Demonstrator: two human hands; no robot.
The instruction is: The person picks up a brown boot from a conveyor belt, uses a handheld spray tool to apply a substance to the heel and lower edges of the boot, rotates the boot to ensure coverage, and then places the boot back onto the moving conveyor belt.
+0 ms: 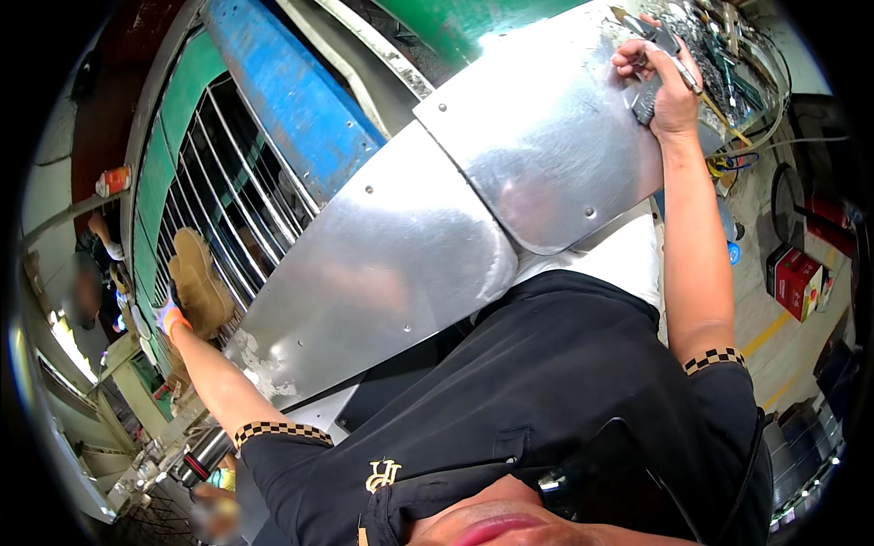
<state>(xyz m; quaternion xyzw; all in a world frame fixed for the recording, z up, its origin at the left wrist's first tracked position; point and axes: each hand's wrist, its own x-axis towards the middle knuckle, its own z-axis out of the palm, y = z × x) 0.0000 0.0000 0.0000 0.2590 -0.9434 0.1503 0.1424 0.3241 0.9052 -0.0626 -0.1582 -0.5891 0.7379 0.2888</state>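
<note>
Out to the left, my left hand (169,315), in a pale glove with an orange cuff, is at the edge of a tan shoe sole (202,284). Its fingers look closed on that edge, though they are partly hidden. A second tan piece shows behind the sole. At the upper right, my right hand (675,98) is closed around a slim silver pen-like tool (663,56); its kind is unclear. A dark grey textured piece (645,100) lies under that palm, at the edge of the shiny metal sheet (546,118).
Metal rods of a rack (223,173) run beside a blue panel (291,82). Tools and dark scraps (728,64) clutter the bench beyond my right hand. A red box (794,280) stands on the floor to the right. Another person (96,259) is at the far left.
</note>
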